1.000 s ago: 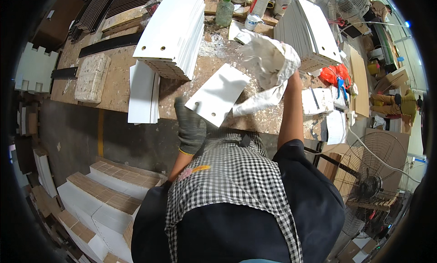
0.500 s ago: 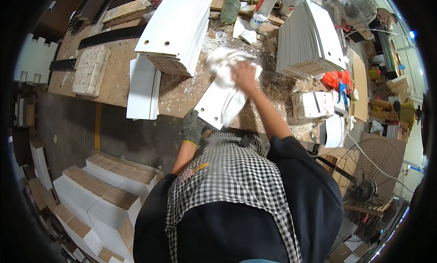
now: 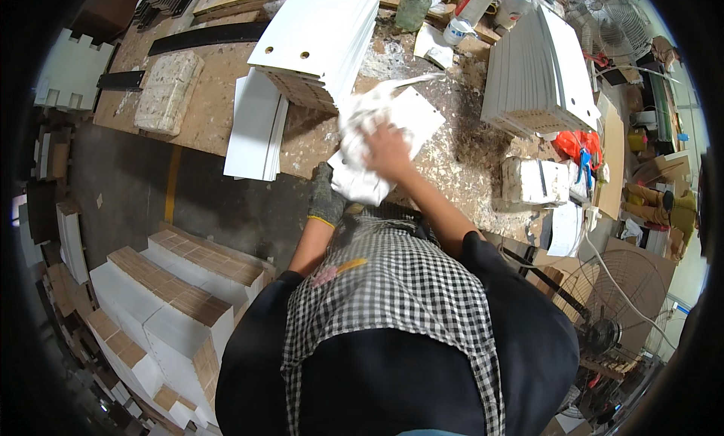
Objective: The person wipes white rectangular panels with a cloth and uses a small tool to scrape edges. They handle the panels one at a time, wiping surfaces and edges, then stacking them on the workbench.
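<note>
A white panel (image 3: 424,119) with small holes lies slantwise at the table's front edge. My right hand (image 3: 388,151), bare and slightly blurred, presses a bunched white cloth (image 3: 362,181) onto it. The cloth covers the panel's middle and near end, and a loose tail of it trails toward the far end. In a dark grey knitted glove, my left hand (image 3: 322,193) holds the panel's near left corner; its fingertips are partly hidden. Close by on the left stands a tall stack of white panels (image 3: 313,29), with a few more panels (image 3: 255,130) lying beside it.
Another white panel stack (image 3: 535,74) stands at the right, near a wrapped block (image 3: 534,181) and a red bag (image 3: 578,145). A green-capped jar (image 3: 412,10) and cups stand at the back. Stacked boards (image 3: 173,300) occupy the floor at left; a fan (image 3: 603,330) stands at right.
My right hand has drawn the cloth nearer and to the left along the panel, uncovering its far end and covering the near holes. My left hand keeps its corner. The view has shifted slightly.
</note>
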Tool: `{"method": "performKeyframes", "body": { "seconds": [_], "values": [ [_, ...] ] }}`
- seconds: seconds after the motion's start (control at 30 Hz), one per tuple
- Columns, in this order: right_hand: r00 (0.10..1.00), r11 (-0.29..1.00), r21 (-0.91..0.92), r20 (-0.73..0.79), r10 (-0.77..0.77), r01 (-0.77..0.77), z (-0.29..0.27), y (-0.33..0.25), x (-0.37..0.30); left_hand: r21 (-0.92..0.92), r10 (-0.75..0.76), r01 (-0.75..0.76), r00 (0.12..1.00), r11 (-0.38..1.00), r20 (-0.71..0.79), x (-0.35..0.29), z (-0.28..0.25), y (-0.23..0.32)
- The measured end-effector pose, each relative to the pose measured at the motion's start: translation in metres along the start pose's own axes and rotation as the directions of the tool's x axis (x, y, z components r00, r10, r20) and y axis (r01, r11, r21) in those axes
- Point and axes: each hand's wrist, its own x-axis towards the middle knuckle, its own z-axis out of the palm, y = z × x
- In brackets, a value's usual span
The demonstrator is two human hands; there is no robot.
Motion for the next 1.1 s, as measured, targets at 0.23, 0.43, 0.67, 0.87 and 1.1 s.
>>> {"method": "performKeyframes", "body": {
  "seconds": [0.23,0.43,0.67,0.87,1.1],
  "values": [
    [0.971,0.631,0.745,-0.097,-0.217,0.216,0.014,0.009,-0.084,0.734,0.013,-0.006,1.000,0.680,-0.004,-0.037,0.058,0.027],
    [0.820,-0.450,0.807,-0.072,0.568,0.383,-0.078,0.053,-0.082,-0.021,-0.188,0.187,0.977,0.982,-0.097,0.006,0.043,0.023],
    [0.685,0.957,0.022,-0.703,-0.191,0.290,-0.095,-0.004,-0.066,0.641,0.342,-0.394,0.602,-0.659,0.722,-0.056,0.101,0.018],
    [0.582,0.964,0.207,-0.810,0.075,0.165,-0.027,0.120,-0.022,0.690,0.199,-0.429,0.748,-0.583,0.634,-0.105,0.162,0.017],
    [0.579,0.961,0.151,-0.815,-0.012,0.232,-0.050,0.117,-0.009,0.683,0.100,-0.495,0.767,-0.536,0.634,-0.064,0.161,0.025]
  ]
}}
